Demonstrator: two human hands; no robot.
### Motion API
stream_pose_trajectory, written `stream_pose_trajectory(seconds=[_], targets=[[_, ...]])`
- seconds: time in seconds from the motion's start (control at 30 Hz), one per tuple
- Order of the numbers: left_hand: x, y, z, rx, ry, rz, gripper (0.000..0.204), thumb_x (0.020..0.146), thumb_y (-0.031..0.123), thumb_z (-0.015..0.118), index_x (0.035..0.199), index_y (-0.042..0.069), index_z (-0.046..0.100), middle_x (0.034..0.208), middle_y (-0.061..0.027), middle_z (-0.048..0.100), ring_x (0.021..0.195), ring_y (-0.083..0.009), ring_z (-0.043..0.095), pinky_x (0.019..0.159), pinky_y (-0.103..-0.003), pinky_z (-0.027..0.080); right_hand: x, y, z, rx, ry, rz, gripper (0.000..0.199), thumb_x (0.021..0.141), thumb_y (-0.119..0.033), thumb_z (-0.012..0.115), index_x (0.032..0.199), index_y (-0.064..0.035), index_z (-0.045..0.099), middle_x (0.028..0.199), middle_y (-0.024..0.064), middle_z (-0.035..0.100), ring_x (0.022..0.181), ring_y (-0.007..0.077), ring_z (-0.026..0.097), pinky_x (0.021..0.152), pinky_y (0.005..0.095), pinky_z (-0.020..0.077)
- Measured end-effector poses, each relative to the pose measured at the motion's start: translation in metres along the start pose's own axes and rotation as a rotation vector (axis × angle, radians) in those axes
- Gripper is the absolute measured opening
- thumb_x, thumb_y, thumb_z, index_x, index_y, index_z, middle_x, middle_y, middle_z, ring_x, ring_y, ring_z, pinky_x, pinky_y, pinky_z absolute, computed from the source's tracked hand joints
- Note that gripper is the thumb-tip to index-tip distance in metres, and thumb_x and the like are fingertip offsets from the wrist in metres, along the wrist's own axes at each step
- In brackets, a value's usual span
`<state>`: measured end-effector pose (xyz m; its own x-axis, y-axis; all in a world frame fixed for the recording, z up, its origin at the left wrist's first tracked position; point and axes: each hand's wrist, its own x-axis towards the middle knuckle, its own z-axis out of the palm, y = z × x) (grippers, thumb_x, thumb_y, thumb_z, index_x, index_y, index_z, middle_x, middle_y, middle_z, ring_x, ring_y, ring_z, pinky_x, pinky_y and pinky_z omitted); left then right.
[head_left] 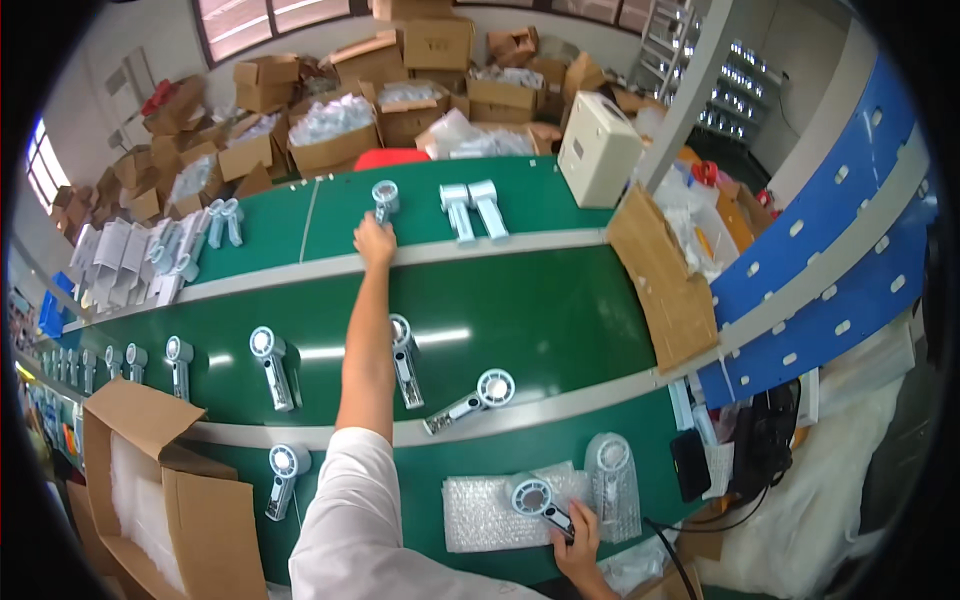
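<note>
My left hand (375, 242) is stretched across the belt to the far green ledge, fingers closed round the handle of a pale blue handheld fan (385, 196). Close to me, my right hand (577, 545) grips another handheld fan (531, 496) by its handle, whose inner parts look exposed. That fan lies over a sheet of bubble wrap (475, 515). Just right of it rests a fan in a bubble-wrap sleeve (612, 470). One more fan (289, 462) is on the near ledge, left of my sleeve.
Several fans (268, 345) lie along the green belt (540, 300). Two pale blue fan pieces (470, 205) sit on the far ledge beside a cream box (600, 150). An open carton (205, 520) stands near left. A black phone (689, 465) and cables are at right.
</note>
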<state>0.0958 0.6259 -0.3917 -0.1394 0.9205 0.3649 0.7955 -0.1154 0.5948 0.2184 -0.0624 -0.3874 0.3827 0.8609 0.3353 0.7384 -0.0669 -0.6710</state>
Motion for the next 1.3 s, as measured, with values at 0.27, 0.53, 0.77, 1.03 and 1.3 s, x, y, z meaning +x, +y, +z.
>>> stream_pose_trajectory(seconds=[0.27, 0.53, 0.77, 1.03, 1.3], targets=[[-0.09, 0.089, -0.103, -0.37, 0.227, 0.528, 0.046, 0.08, 0.008, 0.069, 0.124, 0.01, 0.059, 0.114, -0.013, 0.055, 0.102, -0.0319, 0.053, 0.091, -0.042, 0.044, 0.006, -0.007, -0.009, 0.062, 0.021, 0.008, 0.051, 0.083, -0.001, 0.07, 0.131, 0.0035, 0.055, 0.137, 0.0206, 0.052, 0.116, 0.036, 0.057, 0.099, 0.0397, 0.0479], [-0.47, 0.118, -0.312, -0.778, -0.344, 0.549, 0.013, 0.078, -0.004, 0.066, 0.082, 0.006, 0.058, 0.066, -0.0007, 0.05, 0.055, -0.0128, 0.04, 0.052, -0.024, 0.036, 0.007, -0.007, -0.022, 0.334, 0.072, 0.166, 0.043, 0.086, -0.005, 0.071, 0.127, -0.0004, 0.06, 0.114, 0.0124, 0.061, 0.097, 0.0268, 0.058, 0.087, 0.0374, 0.0483], [-0.558, 0.136, -0.264, -0.241, -0.321, 0.366, 0.035, 0.082, 0.034, 0.073, 0.091, 0.005, 0.055, 0.078, -0.0084, 0.057, 0.069, -0.026, 0.054, 0.07, -0.037, 0.044, 0.021, -0.022, -0.073, 1.413, 0.126, 0.511, 0.041, 0.101, -0.014, 0.059, 0.137, -0.0006, 0.044, 0.125, 0.0164, 0.058, 0.108, 0.023, 0.061, 0.097, 0.0364, 0.0504], [-0.552, 0.115, -0.255, 0.053, -0.305, 0.52, 0.025, 0.078, 0.023, 0.071, 0.086, 0.003, 0.058, 0.078, -0.0129, 0.06, 0.064, -0.0323, 0.058, 0.065, -0.04, 0.047, -0.036, -0.013, -0.102, 1.211, 0.078, 0.384, 0.043, 0.097, -0.01, 0.065, 0.134, 0.0004, 0.045, 0.123, 0.0175, 0.059, 0.103, 0.0244, 0.064, 0.092, 0.0344, 0.0518], [-0.537, 0.081, -0.266, -0.309, -0.481, 0.569, 0.013, 0.078, 0.012, 0.067, 0.074, -0.001, 0.063, 0.07, -0.0145, 0.064, 0.055, -0.0342, 0.055, 0.054, -0.039, 0.046, -0.058, 0.0, -0.073, 0.75, 0.157, 0.256, 0.047, 0.09, -0.005, 0.068, 0.132, 0.0024, 0.048, 0.12, 0.0169, 0.062, 0.095, 0.0265, 0.066, 0.088, 0.0337, 0.0516]])
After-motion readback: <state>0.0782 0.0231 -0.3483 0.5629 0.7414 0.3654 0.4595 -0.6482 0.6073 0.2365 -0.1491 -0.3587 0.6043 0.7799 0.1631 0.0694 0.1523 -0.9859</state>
